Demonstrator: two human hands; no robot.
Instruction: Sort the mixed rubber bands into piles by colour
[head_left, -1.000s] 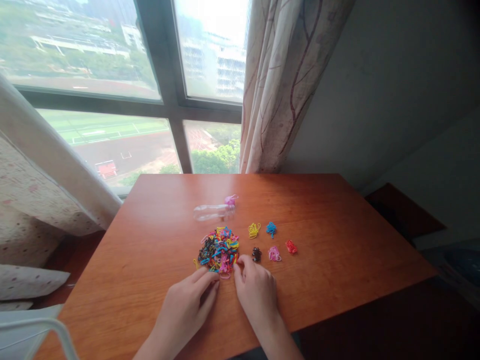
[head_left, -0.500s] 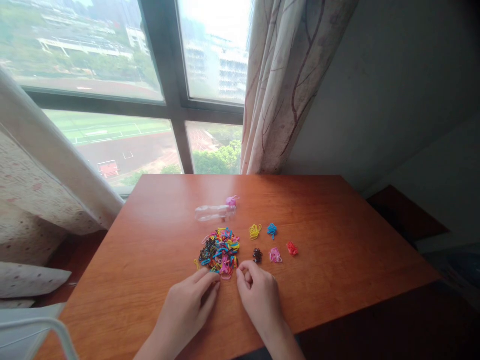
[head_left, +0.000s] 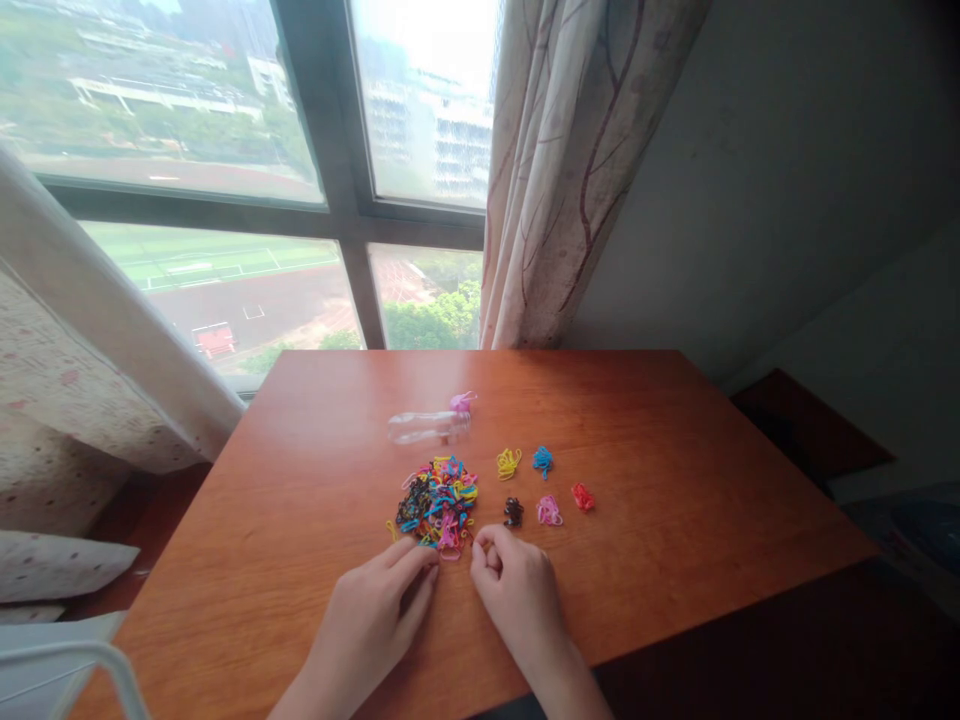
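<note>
A mixed pile of small coloured rubber bands [head_left: 436,500] lies on the table, in black, blue, yellow, pink and red. At its near left edge rests my left hand [head_left: 375,605], thumb and fingers drawn together; whatever is between the tips is hidden. My right hand [head_left: 517,585] is curled in a pinch at the pile's near right edge, a tiny dark rubber band seeming to show at its fingertips. Beyond it sit sorted little heaps: yellow bands [head_left: 508,463], blue bands [head_left: 543,461], black bands [head_left: 513,512], pink bands [head_left: 549,510] and red bands [head_left: 583,497].
A clear plastic bottle-shaped container [head_left: 420,428] with a pink top [head_left: 462,402] lies behind the pile. The wooden table [head_left: 300,480] meets a window with curtains [head_left: 555,180] at its far side. A white curved frame [head_left: 112,660] stands at lower left.
My right fingertips have drawn slightly back from the pile, and less of the dark band beside them shows. The left hand stays nearly where it was. The whole view has shifted slightly.
</note>
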